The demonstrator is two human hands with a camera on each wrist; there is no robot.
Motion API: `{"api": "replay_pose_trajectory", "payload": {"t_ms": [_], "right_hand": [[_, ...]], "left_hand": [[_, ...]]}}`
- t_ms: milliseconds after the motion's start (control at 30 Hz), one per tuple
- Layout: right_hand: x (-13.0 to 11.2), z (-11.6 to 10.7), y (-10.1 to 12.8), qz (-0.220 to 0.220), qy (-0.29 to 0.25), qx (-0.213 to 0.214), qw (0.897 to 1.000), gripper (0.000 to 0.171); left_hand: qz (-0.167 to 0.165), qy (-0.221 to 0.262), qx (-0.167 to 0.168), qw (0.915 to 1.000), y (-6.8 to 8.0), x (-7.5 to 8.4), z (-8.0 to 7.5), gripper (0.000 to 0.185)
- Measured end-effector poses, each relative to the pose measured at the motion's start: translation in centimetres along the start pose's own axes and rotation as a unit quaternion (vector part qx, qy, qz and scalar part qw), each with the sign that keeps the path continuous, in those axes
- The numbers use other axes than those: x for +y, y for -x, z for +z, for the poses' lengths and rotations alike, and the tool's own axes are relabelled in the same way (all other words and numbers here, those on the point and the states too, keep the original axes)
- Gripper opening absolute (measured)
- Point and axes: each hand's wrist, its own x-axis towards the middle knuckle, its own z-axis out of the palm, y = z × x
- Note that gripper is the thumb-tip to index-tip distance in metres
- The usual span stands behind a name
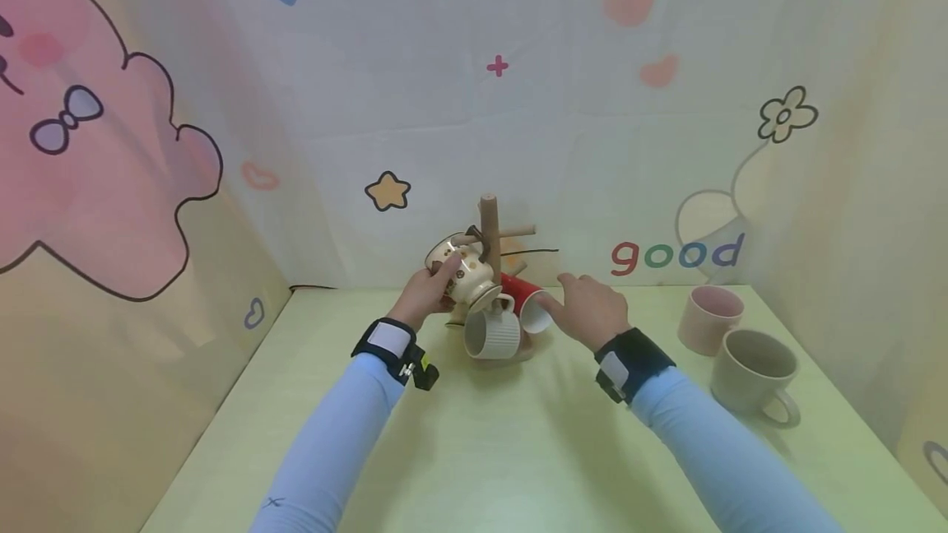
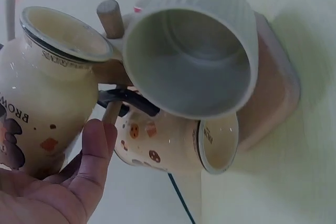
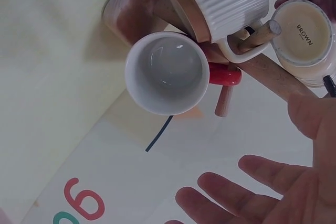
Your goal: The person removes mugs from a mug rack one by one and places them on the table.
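My left hand [image 1: 424, 296] grips a cream mug [image 1: 474, 276] with brown print, tilted, beside the upper part of a wooden mug tree [image 1: 490, 220]. Its dark handle is close to an upper peg; whether it is hooked on, I cannot tell. A white ribbed mug [image 3: 226, 3] hangs low at the front by its handle. Behind it, the left wrist view shows another cream mug [image 2: 157, 137] on the tree. To the right hangs a red mug [image 1: 518, 290] with a white inside. My right hand [image 1: 592, 311] is beside the red mug, fingers extended, holding nothing.
A pink mug [image 1: 707, 321] and a larger grey mug [image 1: 744, 377] stand upright at the table's right side. The pale table [image 1: 474, 451] meets a printed cloth backdrop [image 1: 415, 64] just behind the tree.
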Motion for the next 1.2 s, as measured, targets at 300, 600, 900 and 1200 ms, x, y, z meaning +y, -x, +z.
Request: {"api": "replay_pose_trajectory", "payload": {"t_ms": [300,600,900,1200], "right_hand": [[0.2,0.0,0.3,0.011,0.000,-0.008,1.000,0.066],[0.4,0.2,0.3,0.009,0.004,-0.012,1.000,0.065],[0.6,0.4,0.3,0.010,0.005,-0.014,1.000,0.064],[0.4,0.4,0.7,0.004,-0.001,-0.014,1.000,0.063]], "left_hand": [[-0.010,0.060,-0.010,0.9981,-0.1,0.2,0.1,0.072],[-0.013,0.071,0.011,0.9973,-0.1,0.4,0.2,0.068],[-0.004,0.066,0.030,0.9974,0.2,0.7,-0.6,0.069],[-0.002,0.066,0.031,0.9973,0.6,0.4,-1.4,0.072]]}}
